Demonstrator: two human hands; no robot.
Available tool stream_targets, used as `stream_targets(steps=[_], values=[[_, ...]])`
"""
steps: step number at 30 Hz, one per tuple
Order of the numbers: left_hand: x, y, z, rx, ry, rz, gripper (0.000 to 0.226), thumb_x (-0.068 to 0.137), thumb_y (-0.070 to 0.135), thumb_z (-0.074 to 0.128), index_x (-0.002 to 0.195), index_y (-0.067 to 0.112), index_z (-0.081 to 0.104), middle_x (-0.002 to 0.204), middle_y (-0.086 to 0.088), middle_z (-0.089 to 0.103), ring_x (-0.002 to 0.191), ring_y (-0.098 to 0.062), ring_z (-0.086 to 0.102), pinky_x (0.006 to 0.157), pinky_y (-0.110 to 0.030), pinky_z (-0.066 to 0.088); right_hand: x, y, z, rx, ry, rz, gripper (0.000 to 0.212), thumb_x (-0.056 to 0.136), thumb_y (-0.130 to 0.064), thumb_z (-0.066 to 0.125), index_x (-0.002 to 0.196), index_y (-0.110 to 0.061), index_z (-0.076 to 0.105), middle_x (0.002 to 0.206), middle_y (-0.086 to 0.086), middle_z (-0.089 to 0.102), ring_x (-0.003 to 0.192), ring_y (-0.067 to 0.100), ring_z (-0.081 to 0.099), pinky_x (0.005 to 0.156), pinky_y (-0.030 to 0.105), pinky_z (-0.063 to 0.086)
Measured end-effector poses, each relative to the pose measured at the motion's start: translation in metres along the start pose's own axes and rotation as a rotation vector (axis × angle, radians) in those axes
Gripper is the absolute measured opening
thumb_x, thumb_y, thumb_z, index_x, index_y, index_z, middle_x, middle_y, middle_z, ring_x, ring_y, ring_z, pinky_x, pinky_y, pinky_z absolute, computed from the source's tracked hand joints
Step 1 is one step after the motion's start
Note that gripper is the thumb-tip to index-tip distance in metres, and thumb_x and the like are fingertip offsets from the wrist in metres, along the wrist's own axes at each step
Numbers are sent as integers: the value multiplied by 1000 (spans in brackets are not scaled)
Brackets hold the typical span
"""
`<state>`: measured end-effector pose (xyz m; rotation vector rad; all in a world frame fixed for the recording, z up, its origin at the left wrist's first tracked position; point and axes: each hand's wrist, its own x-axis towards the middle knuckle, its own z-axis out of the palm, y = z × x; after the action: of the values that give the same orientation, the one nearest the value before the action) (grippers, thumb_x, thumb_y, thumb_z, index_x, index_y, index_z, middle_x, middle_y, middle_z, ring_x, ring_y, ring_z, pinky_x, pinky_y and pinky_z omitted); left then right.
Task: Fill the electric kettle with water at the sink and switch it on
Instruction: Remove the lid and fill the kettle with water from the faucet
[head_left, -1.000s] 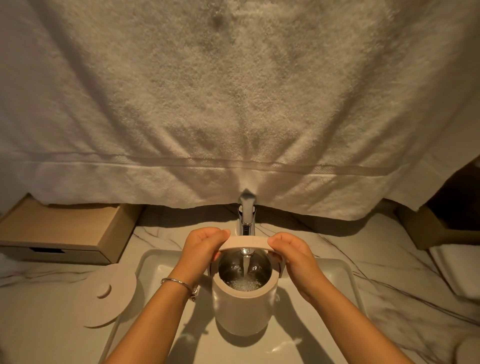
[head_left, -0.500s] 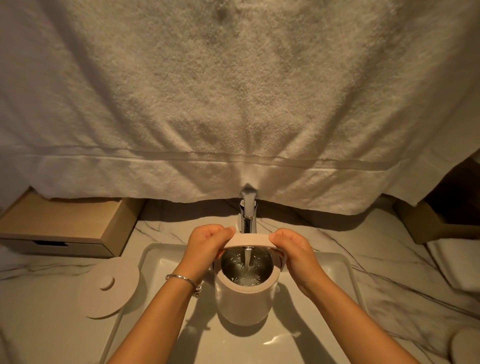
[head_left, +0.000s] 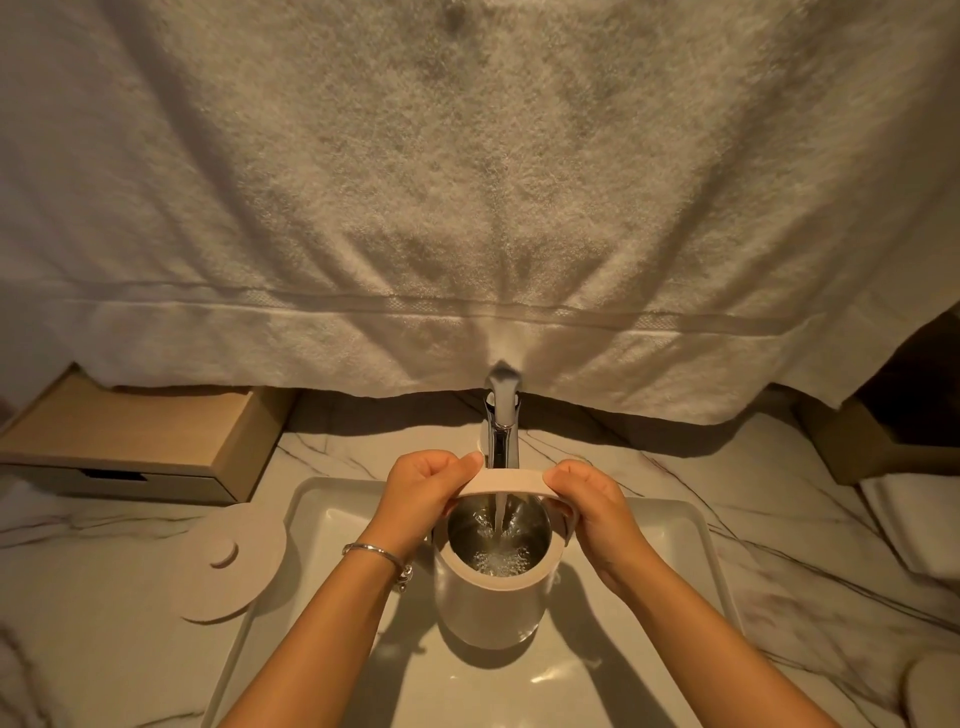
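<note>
Water pours from the faucet (head_left: 501, 415) at twelve o'clock straight into the open kettle (head_left: 493, 587), held over the sink (head_left: 691, 561). Left hand (head_left: 423, 493) and right hand (head_left: 592, 512) both clamp its handle, steadying growing weight. Lid (head_left: 228, 561) waits at nine o'clock.

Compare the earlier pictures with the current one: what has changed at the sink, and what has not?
Little changed. The water in the kettle looks slightly higher. Left hand and right hand still grip the handle under the running tap; the lid stays on the counter.
</note>
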<state>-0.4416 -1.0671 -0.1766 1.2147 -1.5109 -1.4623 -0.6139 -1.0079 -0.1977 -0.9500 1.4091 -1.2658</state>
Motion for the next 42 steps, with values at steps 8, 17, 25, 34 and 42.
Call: stream_targets(steps=[8,17,25,34,42], values=[[-1,-6,2,-4,-1,-14,47,83,27,59,37,20,52,35,11,46,38,-1,45,45,-11,42,-3,3,-1,-11,4,13,32,88,-17,52,56,-18,56,51,-8,52,59,9,49,56,23,42],[-1,-6,3,-16,-9,-13,47,84,25,58,37,20,51,35,12,46,37,0,45,45,-10,42,-4,2,-1,-25,13,39,29,88,-19,51,59,-15,55,54,-7,53,62,10,50,58,24,43],[-2,-7,4,-23,-13,-16,47,84,25,58,37,20,53,35,12,48,38,1,47,45,-10,43,-4,3,-2,-24,11,28,30,88,-18,51,58,-16,56,55,-7,53,61,9,51,55,19,44],[-3,-8,4,-7,-20,-18,50,85,24,58,35,20,54,34,13,47,38,0,47,44,-10,41,-5,6,-2,-11,14,42,32,88,-19,51,57,-20,57,51,-12,55,59,6,53,54,18,45],[-3,-9,4,-18,-10,-26,46,84,24,58,39,20,55,35,12,48,39,1,48,44,-10,42,-4,8,-1,3,5,34,35,88,-17,51,53,-22,57,50,-12,54,56,5,52,54,18,44]])
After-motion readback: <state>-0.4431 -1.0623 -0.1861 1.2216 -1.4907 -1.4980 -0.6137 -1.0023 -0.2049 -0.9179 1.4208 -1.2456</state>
